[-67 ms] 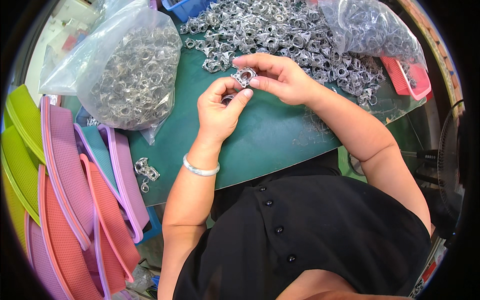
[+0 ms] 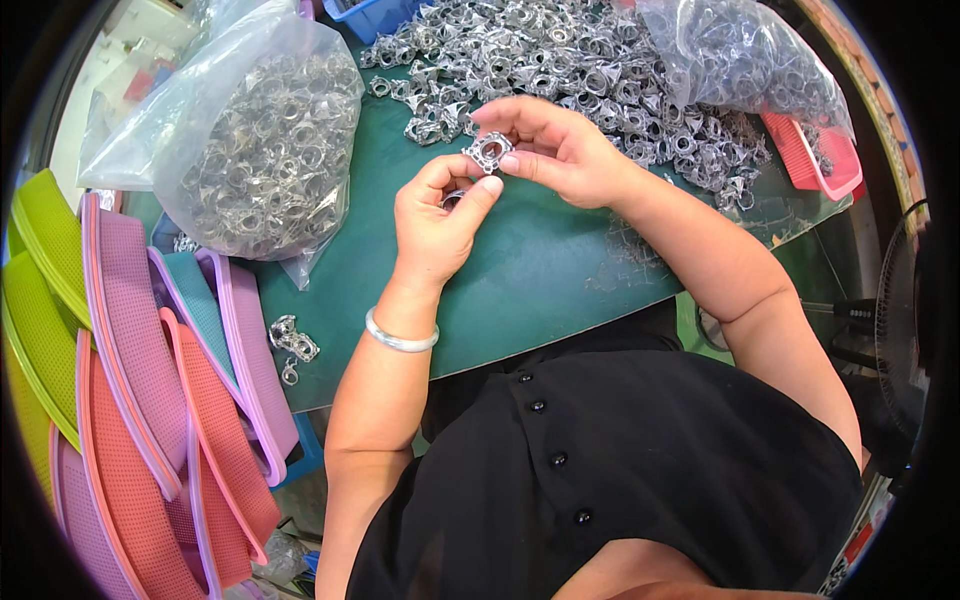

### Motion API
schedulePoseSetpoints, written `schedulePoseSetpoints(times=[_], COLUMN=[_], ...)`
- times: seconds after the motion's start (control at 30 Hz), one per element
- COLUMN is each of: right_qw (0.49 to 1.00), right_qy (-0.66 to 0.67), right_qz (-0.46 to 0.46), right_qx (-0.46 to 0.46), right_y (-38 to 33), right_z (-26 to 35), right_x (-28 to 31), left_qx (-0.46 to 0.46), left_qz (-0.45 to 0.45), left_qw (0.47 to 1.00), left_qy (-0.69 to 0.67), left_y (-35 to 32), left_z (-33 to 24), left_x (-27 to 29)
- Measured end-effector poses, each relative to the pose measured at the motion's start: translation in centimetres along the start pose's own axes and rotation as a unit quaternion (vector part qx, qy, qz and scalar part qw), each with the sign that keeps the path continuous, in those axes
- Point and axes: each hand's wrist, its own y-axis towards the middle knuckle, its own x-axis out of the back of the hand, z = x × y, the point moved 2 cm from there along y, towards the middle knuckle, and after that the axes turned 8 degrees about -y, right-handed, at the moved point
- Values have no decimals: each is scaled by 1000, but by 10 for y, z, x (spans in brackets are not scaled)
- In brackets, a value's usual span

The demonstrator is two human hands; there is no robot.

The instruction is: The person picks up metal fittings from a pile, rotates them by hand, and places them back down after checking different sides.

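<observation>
Far to the left of the openwork ring casting (image 2: 488, 152) held up in the hands, and nearer the person, perforated plastic baskets stand nested and tilted on edge: a lime-green basket (image 2: 45, 245) outermost, then a coral basket (image 2: 125, 490), a mauve basket (image 2: 135, 330) and a teal basket (image 2: 200, 310). Left of the held casting, a large clear plastic bag (image 2: 275, 150) bulges with silvery castings of similar look. Below that bag, to the left of the held casting and nearer the person, a few loose metal pieces (image 2: 292, 342) lie on the green counter (image 2: 540, 280). A blue plastic bin (image 2: 375, 18) shows beyond the held casting, to its left.

Just below and left of the held casting is the left hand (image 2: 445, 210), its thumb and curled forefinger pinching the casting's near edge; a second ring-shaped piece (image 2: 453, 200) shows within its curled fingers. A pale bangle (image 2: 402, 340) circles that wrist. Directly nearer the person from the held casting is a black buttoned top (image 2: 620, 450).

Just right of the held casting, the right hand (image 2: 505, 140) is partly spread: its thumb tip touches the casting's right side while the forefinger arches apart from it on the far side; its lower fingers are largely hidden.

Beyond the held casting and to its right spreads a broad heap of silvery castings (image 2: 590, 70). Farther right, another clear bag of castings (image 2: 755, 60) rests partly over a coral-red plastic basket (image 2: 825, 160). At the far right of the held casting, nearer the person, stands a dark fan (image 2: 895, 330).
</observation>
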Motion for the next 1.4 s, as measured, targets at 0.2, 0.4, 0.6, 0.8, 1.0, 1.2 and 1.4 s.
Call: schedulePoseSetpoints(times=[0.2,0.4,0.6,0.8,1.0,1.2,1.4], right_qw=[998,997,999,998,997,997,997], right_qy=[-27,-56,-11,-33,-70,-61,-64], right_qz=[52,54,21,29,36,43,44], right_qx=[-18,12,-30,-33,-15,2,-5], right_y=[0,2,2,1,2,1,1], right_z=[1,-4,-4,-5,-5,-4,-1], right_x=[6,6,3,7,8,8,8], left_qx=[161,209,221,218,210,207,197], left_qz=[1,28,23,16,8,-2,0], left_qw=[969,941,937,940,943,944,949], left_qy=[-186,-266,-271,-263,-258,-256,-248], left_y=[6,6,6,6,6,7,6], left_z=[-2,1,4,3,0,-2,0], left_x=[1,3,3,2,2,1,1])
